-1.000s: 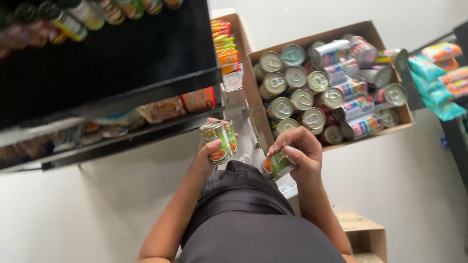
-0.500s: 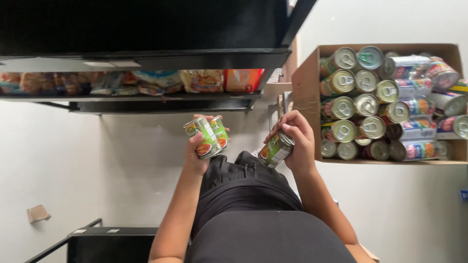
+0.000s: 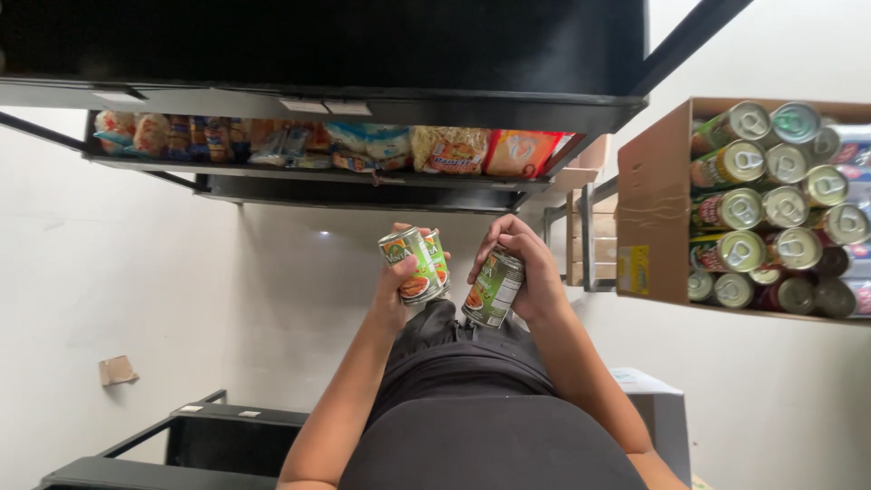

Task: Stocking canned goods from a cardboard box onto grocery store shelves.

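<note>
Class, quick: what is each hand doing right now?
Left hand: closed on two green cans.
Right hand: closed on one green can.

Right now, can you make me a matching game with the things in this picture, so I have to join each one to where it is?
Things:
1. two green cans
2. one green can
3. cardboard box
4. snack packets

Places:
A. on the dark shelf straight ahead
B. in the left hand
C. off to the right, full of cans
D. in the right hand

Pairs: 1-B, 2-D, 3-C, 4-A
</note>
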